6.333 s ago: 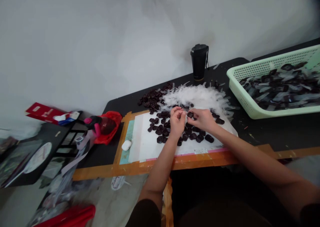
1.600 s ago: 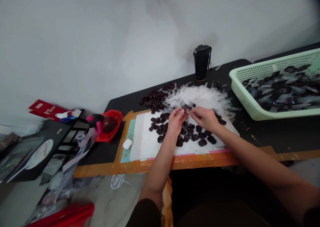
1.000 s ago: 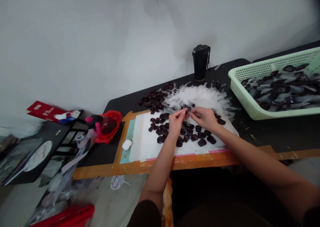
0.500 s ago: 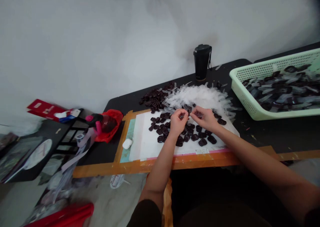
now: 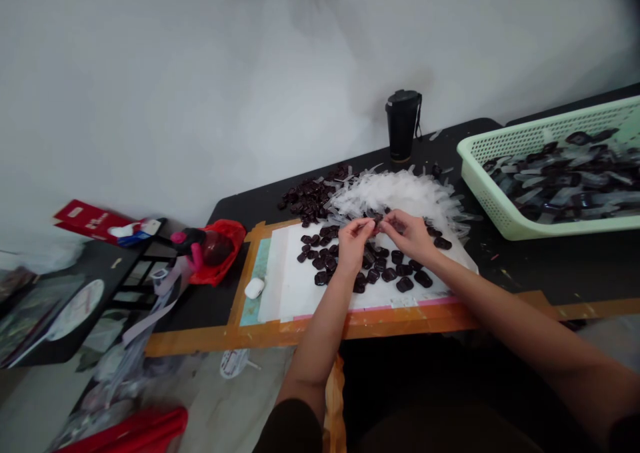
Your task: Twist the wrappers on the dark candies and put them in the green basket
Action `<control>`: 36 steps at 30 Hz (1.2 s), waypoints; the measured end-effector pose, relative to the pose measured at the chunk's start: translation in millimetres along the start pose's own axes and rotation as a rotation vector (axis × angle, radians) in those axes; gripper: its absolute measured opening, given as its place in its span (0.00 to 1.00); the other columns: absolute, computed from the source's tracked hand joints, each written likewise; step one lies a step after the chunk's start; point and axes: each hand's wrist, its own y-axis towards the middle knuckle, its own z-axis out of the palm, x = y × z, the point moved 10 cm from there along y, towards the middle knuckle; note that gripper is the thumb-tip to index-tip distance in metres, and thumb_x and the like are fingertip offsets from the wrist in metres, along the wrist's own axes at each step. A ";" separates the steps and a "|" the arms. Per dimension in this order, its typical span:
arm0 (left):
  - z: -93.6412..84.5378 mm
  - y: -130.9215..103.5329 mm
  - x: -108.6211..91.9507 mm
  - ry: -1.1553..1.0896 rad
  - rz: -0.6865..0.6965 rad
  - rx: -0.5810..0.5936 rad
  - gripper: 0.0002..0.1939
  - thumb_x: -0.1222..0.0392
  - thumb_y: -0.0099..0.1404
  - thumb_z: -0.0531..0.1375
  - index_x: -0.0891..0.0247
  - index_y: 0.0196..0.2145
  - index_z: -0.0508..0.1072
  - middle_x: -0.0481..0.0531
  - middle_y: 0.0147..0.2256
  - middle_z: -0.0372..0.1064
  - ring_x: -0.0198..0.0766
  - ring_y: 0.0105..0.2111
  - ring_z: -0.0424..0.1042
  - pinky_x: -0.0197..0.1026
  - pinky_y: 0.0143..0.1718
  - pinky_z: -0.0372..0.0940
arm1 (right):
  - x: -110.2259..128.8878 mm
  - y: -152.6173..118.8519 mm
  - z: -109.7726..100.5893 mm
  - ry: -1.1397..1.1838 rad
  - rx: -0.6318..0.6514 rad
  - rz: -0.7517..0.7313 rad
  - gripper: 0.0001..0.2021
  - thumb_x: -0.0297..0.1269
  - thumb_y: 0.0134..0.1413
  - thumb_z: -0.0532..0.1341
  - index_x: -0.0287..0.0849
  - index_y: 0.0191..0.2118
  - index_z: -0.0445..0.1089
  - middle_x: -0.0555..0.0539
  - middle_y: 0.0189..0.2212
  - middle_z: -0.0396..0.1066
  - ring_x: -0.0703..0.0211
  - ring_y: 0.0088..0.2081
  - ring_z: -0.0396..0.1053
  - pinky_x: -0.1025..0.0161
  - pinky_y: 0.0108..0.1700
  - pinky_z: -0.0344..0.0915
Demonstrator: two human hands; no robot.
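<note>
My left hand and my right hand meet over the white sheet, fingertips pinched around a small dark piece between them. Several glossy dark red-brown pieces lie spread on the sheet under and around the hands. Behind the hands is a heap of translucent whitish strips. To its left sits a pile of similar dark pieces. The fingers partly cover the held piece, so its details cannot be made out.
A pale green basket with dark pieces and clear strips stands at the right. Near the wall stands a black tumbler. A white case lies at the sheet's left; a red bag with a bottle is farther left.
My fingertips have shifted slightly, and the dark piece between them shows more clearly. My right hand is a little farther left. The surroundings look unchanged.
</note>
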 end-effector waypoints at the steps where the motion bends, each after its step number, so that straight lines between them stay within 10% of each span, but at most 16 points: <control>1: -0.8 0.4 1.7 -0.033 -0.016 -0.009 0.13 0.53 0.50 0.69 0.64 0.29 0.77 0.48 0.29 0.74 0.33 0.29 0.72 0.40 0.39 0.69 | 1.3 -0.6 0.3 -0.017 0.000 -0.004 0.10 0.44 0.58 0.57 0.43 0.33 0.66 0.47 0.26 0.70 0.58 0.28 0.68 0.62 0.32 0.63; 9: -0.4 1.5 13.4 -0.120 -0.100 -0.014 0.14 0.57 0.47 0.71 0.64 0.32 0.78 0.49 0.30 0.74 0.31 0.29 0.72 0.38 0.40 0.67 | 12.2 -2.1 -2.4 -0.054 -0.031 -0.069 0.07 0.40 0.59 0.57 0.43 0.34 0.65 0.46 0.30 0.70 0.60 0.29 0.66 0.62 0.33 0.63; 28: 7.8 -7.0 -32.2 0.460 0.340 0.058 0.09 0.55 0.59 0.62 0.64 0.29 0.75 0.54 0.38 0.65 0.35 0.36 0.66 0.35 0.36 0.64 | 10.5 1.7 -0.6 0.114 0.018 -0.060 0.13 0.41 0.57 0.59 0.44 0.46 0.67 0.46 0.36 0.70 0.61 0.32 0.68 0.65 0.34 0.65; 36: 4.6 -11.1 -28.9 0.491 0.326 0.010 0.11 0.51 0.63 0.58 0.63 0.33 0.72 0.54 0.36 0.68 0.36 0.36 0.67 0.37 0.38 0.63 | -1.4 4.5 9.0 0.061 0.112 0.020 0.06 0.36 0.51 0.61 0.42 0.36 0.70 0.49 0.29 0.70 0.62 0.29 0.67 0.64 0.34 0.66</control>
